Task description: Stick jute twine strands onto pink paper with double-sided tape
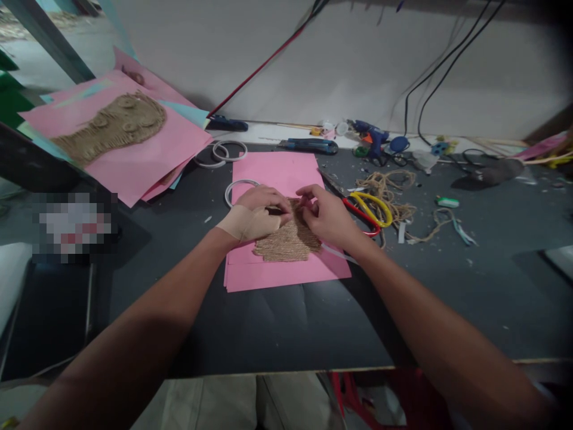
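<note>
A flat piece of jute twine rows (286,245) lies on pink paper sheets (275,167). My left hand (255,216), with a beige wrap around its palm and wrist, rests on the piece's upper left; its thumb and fingers close together over the twine. At the upper right of the piece is my right hand (329,216), its fingers curled in a pinch. Whatever is between the fingertips of either hand is too small to make out. Scissors (370,210) with red and yellow handles lie just beyond my right hand. A grey ring (229,190) sits partly behind my left hand.
Loose jute twine (394,185) is tangled at the right. A blue utility knife (308,146) and a blue glue gun (373,134) lie along the back. More grey rings (230,150) are near stacked pink sheets (179,152) bearing a larger twine piece (120,122).
</note>
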Demonstrator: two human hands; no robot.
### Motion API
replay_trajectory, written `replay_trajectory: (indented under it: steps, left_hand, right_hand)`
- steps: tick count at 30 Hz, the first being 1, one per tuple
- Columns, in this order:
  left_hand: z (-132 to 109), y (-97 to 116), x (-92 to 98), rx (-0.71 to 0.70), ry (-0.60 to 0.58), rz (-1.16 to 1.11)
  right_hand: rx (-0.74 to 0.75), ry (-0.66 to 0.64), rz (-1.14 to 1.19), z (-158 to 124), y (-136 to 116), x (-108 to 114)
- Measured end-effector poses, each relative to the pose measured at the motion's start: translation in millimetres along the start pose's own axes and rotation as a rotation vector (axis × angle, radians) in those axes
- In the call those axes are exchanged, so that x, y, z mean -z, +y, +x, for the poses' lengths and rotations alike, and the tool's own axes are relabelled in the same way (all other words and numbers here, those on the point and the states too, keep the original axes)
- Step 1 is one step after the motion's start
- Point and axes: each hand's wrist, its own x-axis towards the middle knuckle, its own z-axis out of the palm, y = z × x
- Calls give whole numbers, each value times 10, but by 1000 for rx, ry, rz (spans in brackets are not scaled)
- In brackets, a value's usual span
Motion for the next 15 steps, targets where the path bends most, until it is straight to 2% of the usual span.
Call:
replay_trajectory:
  steps: [7,15]
  left_hand:
    - [-5,21,-1,3,14,-26]
    - [-10,14,-7,-25,27,-2]
  right_hand:
    - [-29,32,-8,-36,-22,11]
    - [9,10,72,-68,-4,5]
